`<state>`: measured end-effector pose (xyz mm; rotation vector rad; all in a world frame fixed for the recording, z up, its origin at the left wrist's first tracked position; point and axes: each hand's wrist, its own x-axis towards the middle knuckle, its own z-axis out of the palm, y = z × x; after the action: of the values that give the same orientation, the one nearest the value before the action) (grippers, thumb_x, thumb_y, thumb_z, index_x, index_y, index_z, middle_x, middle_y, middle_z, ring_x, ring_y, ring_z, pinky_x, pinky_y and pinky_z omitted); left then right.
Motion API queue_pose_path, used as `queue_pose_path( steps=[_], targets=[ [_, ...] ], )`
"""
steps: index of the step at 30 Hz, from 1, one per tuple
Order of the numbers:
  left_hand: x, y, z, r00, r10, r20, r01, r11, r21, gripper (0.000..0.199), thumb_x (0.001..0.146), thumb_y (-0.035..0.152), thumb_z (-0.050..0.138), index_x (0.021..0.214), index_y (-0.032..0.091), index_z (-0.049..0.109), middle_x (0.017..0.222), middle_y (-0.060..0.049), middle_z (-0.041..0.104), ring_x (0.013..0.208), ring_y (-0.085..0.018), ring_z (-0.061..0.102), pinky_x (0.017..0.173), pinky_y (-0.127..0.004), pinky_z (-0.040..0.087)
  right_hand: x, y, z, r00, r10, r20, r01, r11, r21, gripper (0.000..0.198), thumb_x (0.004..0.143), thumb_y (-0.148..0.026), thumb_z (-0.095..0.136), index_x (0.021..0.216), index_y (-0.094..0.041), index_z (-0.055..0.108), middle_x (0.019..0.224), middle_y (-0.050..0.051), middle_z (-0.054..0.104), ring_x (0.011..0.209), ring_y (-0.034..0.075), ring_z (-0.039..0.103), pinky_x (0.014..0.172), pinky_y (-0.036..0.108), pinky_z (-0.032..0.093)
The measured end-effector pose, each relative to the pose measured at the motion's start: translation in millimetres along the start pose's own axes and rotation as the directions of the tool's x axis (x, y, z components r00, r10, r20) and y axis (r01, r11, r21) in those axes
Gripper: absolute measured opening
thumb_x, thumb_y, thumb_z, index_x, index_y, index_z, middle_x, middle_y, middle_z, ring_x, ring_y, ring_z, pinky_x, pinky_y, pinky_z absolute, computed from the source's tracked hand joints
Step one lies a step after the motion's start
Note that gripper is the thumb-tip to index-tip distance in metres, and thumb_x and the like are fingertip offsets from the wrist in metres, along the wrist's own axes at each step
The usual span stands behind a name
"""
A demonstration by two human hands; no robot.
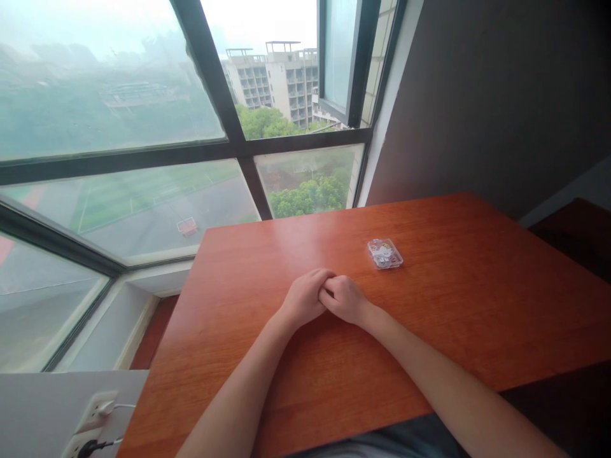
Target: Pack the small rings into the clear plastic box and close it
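Note:
My left hand (308,297) and my right hand (346,299) rest clasped together on the reddish-brown wooden table (229,337). Their fingers are closed and folded into each other, and no object shows between them. Some fingertips are hidden where the hands overlap. Just beyond my right hand, a little to its right, lies a small clear plastic box (384,254). Small silvery and yellowish pieces show through its walls, too small to name. Neither hand touches the box.
A dark-framed window (245,149) runs behind the table and along its left. A grey wall (477,102) rises at the back right. Wall sockets (98,410) with a white plug and a black plug are at the lower left.

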<state>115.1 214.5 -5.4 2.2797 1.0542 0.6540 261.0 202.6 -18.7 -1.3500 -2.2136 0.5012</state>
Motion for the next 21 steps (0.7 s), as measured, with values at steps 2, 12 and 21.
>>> queue_pose_path(
  steps=[2,12,21],
  targets=[
    [-0.5,-0.1,-0.4,1.000,-0.018,0.003,0.018,1.000,0.009,0.032,0.071,0.012,0.053,0.101,0.021,0.058,0.097,-0.005,0.067,0.085,-0.019,0.062,0.073,-0.027,0.047,-0.2,0.7,0.1,1.000,-0.013,0.007,0.013,1.000,-0.003,0.026,0.086,-0.022,0.051,0.064,-0.017,0.065,0.066,0.006,0.070,0.058,0.016,0.059,0.055,0.025,0.033],
    [-0.3,-1.1,-0.4,0.999,-0.040,0.000,0.040,0.999,-0.008,0.033,0.071,0.012,0.053,0.101,0.022,0.059,0.098,-0.004,0.067,0.086,-0.019,0.063,0.074,-0.026,0.047,0.3,3.0,-0.6,1.000,-0.023,0.018,0.023,1.000,0.013,0.025,0.086,-0.021,0.051,0.064,-0.017,0.063,0.065,0.004,0.068,0.057,0.015,0.057,0.054,0.024,0.031],
    [-0.4,-3.2,-0.7,0.999,-0.038,0.006,0.038,0.999,-0.017,0.033,0.070,0.011,0.052,0.101,0.021,0.059,0.099,-0.005,0.067,0.088,-0.019,0.062,0.076,-0.027,0.048,1.2,5.2,-1.6,0.998,-0.051,0.027,0.050,0.997,0.063,0.025,0.086,-0.021,0.051,0.063,-0.017,0.060,0.063,0.003,0.065,0.056,0.013,0.054,0.056,0.023,0.032]
  ],
)
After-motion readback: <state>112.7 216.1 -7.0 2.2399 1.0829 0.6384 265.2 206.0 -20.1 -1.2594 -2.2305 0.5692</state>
